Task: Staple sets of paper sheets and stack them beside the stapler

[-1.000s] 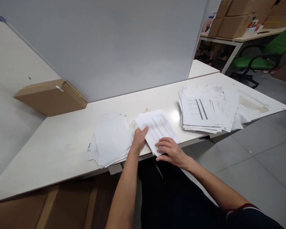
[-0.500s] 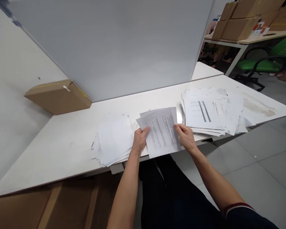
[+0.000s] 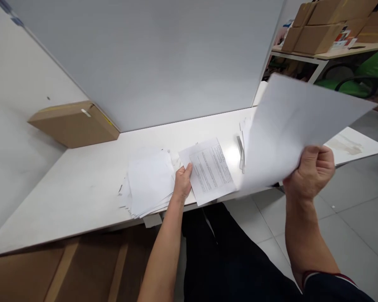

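Note:
My left hand (image 3: pixel 183 181) grips the left edge of a printed sheet of paper (image 3: pixel 211 172), its thumb on top; whether more sheets lie under it I cannot tell. My right hand (image 3: pixel 311 172) is closed on the lower edge of another sheet of paper (image 3: pixel 290 121), raised and tilted, its blank side towards me. That raised sheet hides most of the right paper pile (image 3: pixel 243 144). Left of my left hand lies another pile of papers (image 3: pixel 149 180), a blank side uppermost.
The papers lie on a white table (image 3: pixel 82 197) against a grey panel (image 3: pixel 176 63). A flat cardboard box (image 3: pixel 75 126) leans at the back left. Further off are stacked cartons (image 3: pixel 318 37) and a green chair (image 3: pixel 349 88). Brown cardboard (image 3: pixel 82 268) is below the table.
My right hand first came to the right edge of the printed papers, then lifted one sheet away to the right, over the right pile. My left hand kept its hold.

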The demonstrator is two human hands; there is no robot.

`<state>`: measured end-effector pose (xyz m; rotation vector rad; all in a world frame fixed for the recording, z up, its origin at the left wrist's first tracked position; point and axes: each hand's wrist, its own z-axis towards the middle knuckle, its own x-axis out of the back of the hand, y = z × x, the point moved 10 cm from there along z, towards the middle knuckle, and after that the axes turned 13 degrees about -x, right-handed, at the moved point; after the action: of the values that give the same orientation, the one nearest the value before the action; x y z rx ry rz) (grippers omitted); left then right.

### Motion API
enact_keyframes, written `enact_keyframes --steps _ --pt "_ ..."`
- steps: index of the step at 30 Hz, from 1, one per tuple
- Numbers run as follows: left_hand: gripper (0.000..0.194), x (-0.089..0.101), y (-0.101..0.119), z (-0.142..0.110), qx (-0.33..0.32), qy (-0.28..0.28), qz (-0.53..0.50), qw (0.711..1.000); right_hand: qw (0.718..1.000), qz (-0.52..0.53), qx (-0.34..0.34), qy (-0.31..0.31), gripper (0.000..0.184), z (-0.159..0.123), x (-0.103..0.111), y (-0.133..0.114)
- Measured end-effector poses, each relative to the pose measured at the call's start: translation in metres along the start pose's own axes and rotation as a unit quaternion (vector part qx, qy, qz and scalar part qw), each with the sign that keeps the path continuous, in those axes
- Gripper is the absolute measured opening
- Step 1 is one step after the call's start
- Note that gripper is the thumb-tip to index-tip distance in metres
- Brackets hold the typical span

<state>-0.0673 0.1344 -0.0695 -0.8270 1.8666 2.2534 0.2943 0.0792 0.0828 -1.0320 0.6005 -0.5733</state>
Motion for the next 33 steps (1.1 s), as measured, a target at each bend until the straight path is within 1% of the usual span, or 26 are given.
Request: enact_keyframes --steps 1,2,4,5,7,10,13,19,22,25,26,28,29,31,32,33 --pt "0.039 -0.001 -0.001 0.000 0.006 -0.002 -0.001 1.000 0.999 0.004 -0.027 -0.044 0.022 0.000 -0.011 0.004" --pt "0.039 -0.001 -0.002 -0.001 0.013 -0.004 -0.002 1.000 0.993 -0.019 -0.049 -0.101 0.022 -0.004 -0.027 0.011" --pt "0.039 -0.003 -0.003 -0.002 0.025 -0.008 -0.006 1.000 0.968 -0.110 -0.060 -0.216 0.021 -0.023 -0.063 0.027" --pt "0.039 -0.003 -0.003 -0.003 0.028 -0.009 -0.006 1.000 0.952 -0.159 -0.050 -0.258 0.021 -0.035 -0.079 0.037" --pt "0.041 -0.004 -0.002 -0.003 0.027 -0.012 -0.006 1.000 0.921 -0.235 -0.027 -0.310 0.022 -0.057 -0.104 0.057" --pt "0.045 -0.004 -0.002 -0.003 0.028 -0.010 -0.011 0.999 0.895 -0.294 -0.014 -0.335 0.023 -0.078 -0.127 0.082" --pt "0.046 -0.004 -0.005 -0.002 0.028 -0.010 -0.017 0.999 0.885 -0.315 -0.010 -0.342 0.025 -0.090 -0.139 0.094" --pt "0.046 0.002 -0.009 0.000 0.024 -0.008 0.005 1.000 0.875 -0.305 -0.002 -0.376 0.026 -0.104 -0.152 0.101" --pt "0.045 0.001 -0.009 -0.001 0.023 -0.017 0.013 1.000 0.869 -0.307 -0.002 -0.389 0.029 -0.106 -0.155 0.106" --pt "0.044 -0.002 -0.006 -0.001 0.011 -0.026 0.010 1.000 0.879 -0.300 -0.021 -0.371 0.033 -0.099 -0.150 0.110" --pt "0.043 -0.003 -0.005 -0.001 0.008 -0.028 0.009 1.000 0.884 -0.289 -0.044 -0.364 0.037 -0.096 -0.148 0.112" --pt "0.042 -0.005 -0.004 -0.002 0.006 -0.032 0.008 0.999 0.886 -0.253 -0.119 -0.370 0.047 -0.092 -0.143 0.120" --pt "0.041 -0.006 -0.004 -0.002 0.006 -0.034 0.009 0.999 0.876 -0.228 -0.168 -0.390 0.049 -0.094 -0.144 0.125" --pt "0.042 -0.008 -0.001 -0.002 0.000 -0.034 0.015 0.999 0.839 -0.164 -0.259 -0.451 0.040 -0.103 -0.148 0.129" --pt "0.043 -0.009 0.004 -0.001 -0.009 -0.035 0.022 0.999 0.820 -0.128 -0.290 -0.477 0.033 -0.108 -0.151 0.126" --pt "0.043 -0.011 0.011 0.000 -0.027 -0.035 0.033 0.998 0.808 -0.093 -0.307 -0.494 0.028 -0.110 -0.153 0.119"
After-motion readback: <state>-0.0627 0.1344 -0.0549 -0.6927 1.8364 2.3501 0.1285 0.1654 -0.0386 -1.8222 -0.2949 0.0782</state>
